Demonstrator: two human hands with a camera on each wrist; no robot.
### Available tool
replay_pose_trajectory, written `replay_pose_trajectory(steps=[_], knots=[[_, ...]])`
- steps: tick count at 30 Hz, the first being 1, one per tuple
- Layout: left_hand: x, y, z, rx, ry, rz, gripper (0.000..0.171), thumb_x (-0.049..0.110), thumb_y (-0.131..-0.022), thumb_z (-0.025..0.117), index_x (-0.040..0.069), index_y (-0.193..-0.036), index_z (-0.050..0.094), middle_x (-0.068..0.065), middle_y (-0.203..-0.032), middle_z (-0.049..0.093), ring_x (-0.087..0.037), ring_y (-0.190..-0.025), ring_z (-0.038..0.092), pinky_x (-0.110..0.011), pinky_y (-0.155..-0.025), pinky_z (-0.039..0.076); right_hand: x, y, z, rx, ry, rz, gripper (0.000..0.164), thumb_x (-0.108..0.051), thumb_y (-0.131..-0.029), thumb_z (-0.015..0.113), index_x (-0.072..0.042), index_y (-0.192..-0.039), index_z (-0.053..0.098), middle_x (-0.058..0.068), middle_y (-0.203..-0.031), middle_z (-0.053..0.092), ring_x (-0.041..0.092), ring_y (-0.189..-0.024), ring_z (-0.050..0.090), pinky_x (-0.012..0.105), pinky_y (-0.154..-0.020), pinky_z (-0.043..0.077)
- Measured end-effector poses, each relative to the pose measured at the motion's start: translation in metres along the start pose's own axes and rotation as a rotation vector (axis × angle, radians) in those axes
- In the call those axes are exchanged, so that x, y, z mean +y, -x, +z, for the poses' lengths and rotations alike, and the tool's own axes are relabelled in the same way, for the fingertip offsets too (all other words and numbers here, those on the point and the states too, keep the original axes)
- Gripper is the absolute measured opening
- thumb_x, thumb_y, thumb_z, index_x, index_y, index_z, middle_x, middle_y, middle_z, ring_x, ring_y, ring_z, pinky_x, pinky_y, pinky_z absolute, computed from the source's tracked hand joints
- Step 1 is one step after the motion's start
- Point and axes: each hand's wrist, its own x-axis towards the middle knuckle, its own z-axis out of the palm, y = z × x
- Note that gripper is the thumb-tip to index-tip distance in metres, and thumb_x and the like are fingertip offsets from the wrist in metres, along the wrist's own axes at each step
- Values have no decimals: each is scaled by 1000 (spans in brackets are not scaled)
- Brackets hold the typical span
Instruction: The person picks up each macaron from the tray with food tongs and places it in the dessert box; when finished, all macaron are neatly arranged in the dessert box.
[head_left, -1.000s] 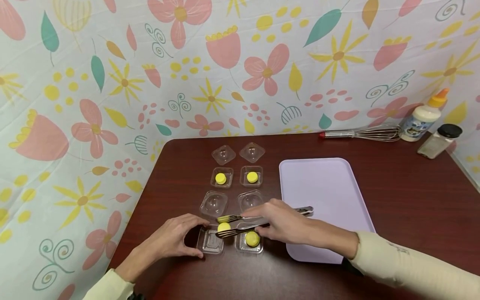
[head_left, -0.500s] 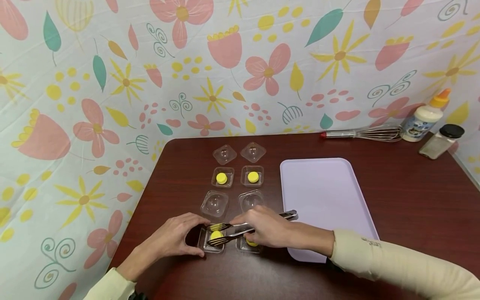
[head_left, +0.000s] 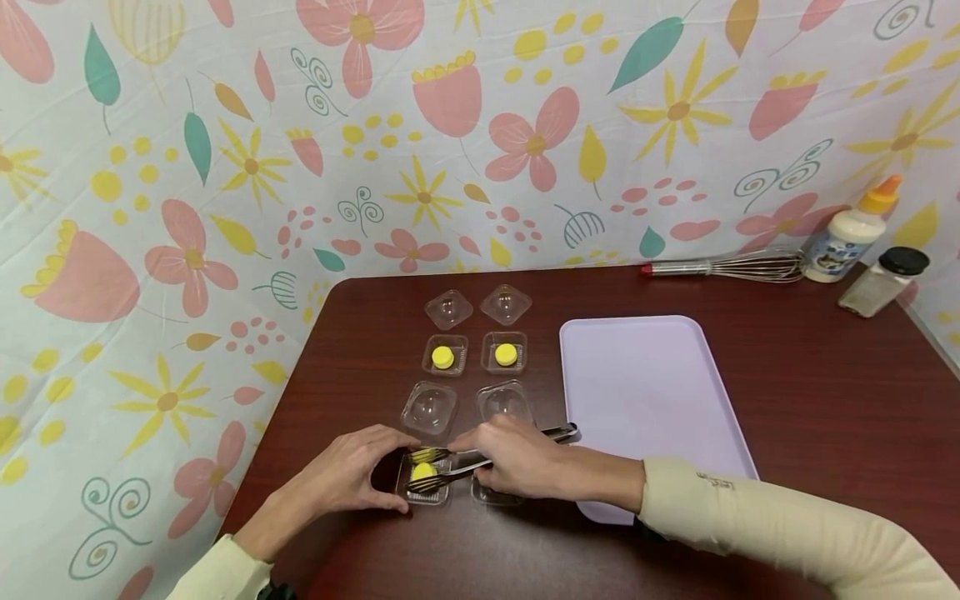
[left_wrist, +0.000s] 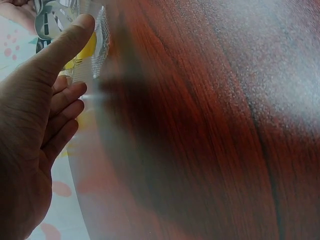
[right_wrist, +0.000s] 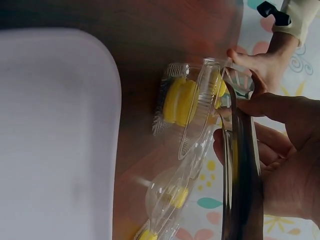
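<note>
My right hand (head_left: 513, 454) grips a pair of metal tongs (right_wrist: 245, 170). Their slotted tips lie on either side of a yellow macaron (head_left: 423, 473) inside the near-left clear plastic container (head_left: 431, 501); whether they still squeeze it, I cannot tell. My left hand (head_left: 348, 473) holds that container at its left side, thumb at the near corner and fingers at the far one. Below my right hand is the near-right container (head_left: 495, 498), mostly covered in the head view. The right wrist view shows another yellow macaron (right_wrist: 180, 101) in it.
Two containers farther back each hold a yellow macaron (head_left: 442, 357). Clear domed lids (head_left: 429, 407) lie behind each row. A lilac tray (head_left: 652, 392) lies to the right. At the back right are a whisk (head_left: 720, 267), a white bottle (head_left: 843, 242) and a black-lidded jar (head_left: 885, 283).
My right hand has moved left and nearer with the tongs, carrying the macaron from the near-left container's far right edge into it. My left hand has stayed at the container.
</note>
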Motion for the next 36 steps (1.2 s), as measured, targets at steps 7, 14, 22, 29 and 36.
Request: replay_pose_trajectory(steps=[7, 14, 22, 29, 36], knots=[[0, -2, 0, 2, -8, 12, 85, 67, -72, 91, 19, -139, 67, 8, -130, 69, -12, -120, 65, -42, -96, 59, -1, -3, 1, -7, -1, 11, 51, 5, -84, 82, 0, -134, 71, 14, -134, 71, 20, -92, 79, 18, -79, 59], [-2, -2, 1, 18, -33, 35, 85, 66, -72, 91, 13, -134, 69, 3, -127, 71, -14, -118, 67, -41, -95, 59, 0, -1, -9, -19, 2, -1, 54, 2, -86, 83, 1, -138, 69, 13, -137, 69, 20, -100, 77, 23, -83, 60], [-1, -2, 1, 20, 2, 40, 81, 65, -73, 91, 19, -136, 68, 11, -128, 68, -11, -119, 66, -41, -93, 60, 6, 19, -44, 33, 67, -49, 56, -3, -85, 86, 0, -139, 69, 12, -139, 69, 28, -126, 67, 42, -101, 57], [0, -2, 0, 25, -7, 51, 83, 65, -72, 92, 19, -137, 68, 11, -129, 68, -12, -119, 66, -41, -92, 60, 19, 61, -87, 208, 81, 47, 63, -5, -85, 86, -2, -144, 65, 10, -144, 66, 22, -124, 66, 43, -101, 56], [0, -3, 0, 27, -15, 56, 84, 67, -72, 91, 18, -137, 68, 11, -129, 69, -12, -119, 66, -41, -93, 60, 41, 118, -119, 405, 131, 133, 65, -3, -81, 89, -7, -142, 68, 2, -124, 75, 9, -82, 58, 28, -71, 49]])
